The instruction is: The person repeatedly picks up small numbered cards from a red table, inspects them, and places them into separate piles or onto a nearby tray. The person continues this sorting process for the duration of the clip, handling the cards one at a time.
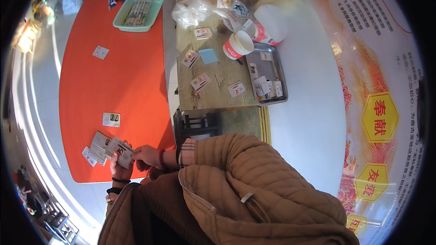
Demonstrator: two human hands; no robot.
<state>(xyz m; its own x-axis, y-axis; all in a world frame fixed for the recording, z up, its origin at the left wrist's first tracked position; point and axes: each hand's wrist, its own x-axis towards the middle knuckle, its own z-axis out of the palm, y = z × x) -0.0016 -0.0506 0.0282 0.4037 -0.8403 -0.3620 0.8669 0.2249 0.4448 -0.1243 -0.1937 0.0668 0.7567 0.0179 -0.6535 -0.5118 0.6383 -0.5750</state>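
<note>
Over the near end of the orange-red table (112,75), my left hand (120,170) holds a stack of small printed cards (120,152) from below. My right hand (147,156) has its thumb and fingertips at the stack's right edge. The top card bears a boxed handwritten mark. Just left of the held stack, a fanned pile of similar cards (98,148) lies on the table, with one more card (89,157) at its outer side. Slightly farther off is a single card (111,119) with a dark mark. Another lone card (100,52) rests farther up.
A pale green plastic basket (115,23) with packed bundles stands at the far end. On the wooden table (218,98) are small card piles (200,81), a blue paper square (208,56), paper cups (238,45) and a metal tray (264,101). Plastic bags (192,12) crowd its back.
</note>
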